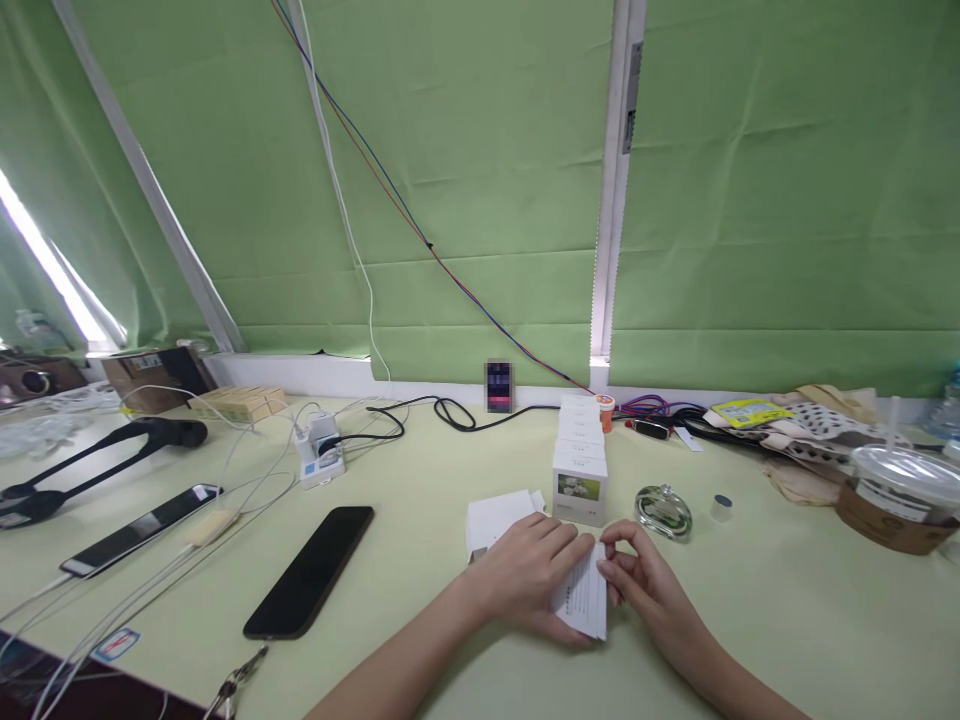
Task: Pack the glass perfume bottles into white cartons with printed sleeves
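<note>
My left hand [525, 575] presses down on a flat white carton [585, 598] with lines of printed text, its thumb along the near edge. At the carton's right edge, my right hand [649, 580] pinches the border between thumb and fingers. The carton looks layered; whether it is one piece or several is unclear. More flat white cartons [499, 513] lie beyond my left hand, partly hidden by it. Just behind my hands stands a row of several upright white boxes [579, 485], the front one bearing a flower picture.
A glass dish with a lid [664, 512] and a small grey cap [721, 507] sit to the right, before a plastic-lidded cup [904, 500]. Leftward lie a black phone [311, 572], another phone [142, 530], cables and a power strip [321, 455]. A small screen [499, 386] leans at the back.
</note>
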`<state>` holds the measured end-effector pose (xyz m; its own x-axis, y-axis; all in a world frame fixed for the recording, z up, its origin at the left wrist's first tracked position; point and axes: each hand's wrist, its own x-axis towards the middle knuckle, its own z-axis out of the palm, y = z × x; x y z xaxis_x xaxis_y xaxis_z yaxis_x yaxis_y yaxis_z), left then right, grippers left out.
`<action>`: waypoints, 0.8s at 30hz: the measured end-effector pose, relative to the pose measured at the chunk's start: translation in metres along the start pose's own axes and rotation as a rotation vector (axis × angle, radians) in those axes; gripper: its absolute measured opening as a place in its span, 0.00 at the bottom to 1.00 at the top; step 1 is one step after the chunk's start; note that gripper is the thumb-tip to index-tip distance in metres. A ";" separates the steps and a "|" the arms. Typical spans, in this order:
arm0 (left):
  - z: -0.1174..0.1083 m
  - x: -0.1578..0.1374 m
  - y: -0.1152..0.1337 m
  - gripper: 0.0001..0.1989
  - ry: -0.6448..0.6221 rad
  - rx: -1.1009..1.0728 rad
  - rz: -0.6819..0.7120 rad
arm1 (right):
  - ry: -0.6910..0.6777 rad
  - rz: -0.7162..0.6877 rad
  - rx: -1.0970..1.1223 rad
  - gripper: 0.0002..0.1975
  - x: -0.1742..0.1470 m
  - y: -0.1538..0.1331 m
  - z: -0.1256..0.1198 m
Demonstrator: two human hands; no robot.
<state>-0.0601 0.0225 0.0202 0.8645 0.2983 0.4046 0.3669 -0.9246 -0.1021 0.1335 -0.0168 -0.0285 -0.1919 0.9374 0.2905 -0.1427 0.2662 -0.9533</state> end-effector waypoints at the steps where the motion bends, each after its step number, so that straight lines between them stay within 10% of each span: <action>1: 0.000 0.000 0.001 0.40 -0.007 0.013 0.003 | 0.003 0.024 0.021 0.12 0.000 0.001 0.000; 14: -0.010 0.001 -0.003 0.20 0.054 0.280 0.132 | 0.020 0.058 0.157 0.10 0.004 -0.008 -0.005; 24: -0.004 0.010 0.023 0.13 0.138 0.360 0.322 | -0.013 -0.177 -0.290 0.18 0.004 -0.019 -0.012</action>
<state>-0.0441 0.0035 0.0256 0.9088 -0.0456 0.4148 0.2049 -0.8171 -0.5389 0.1472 -0.0157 -0.0100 -0.2015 0.8683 0.4532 0.1072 0.4795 -0.8710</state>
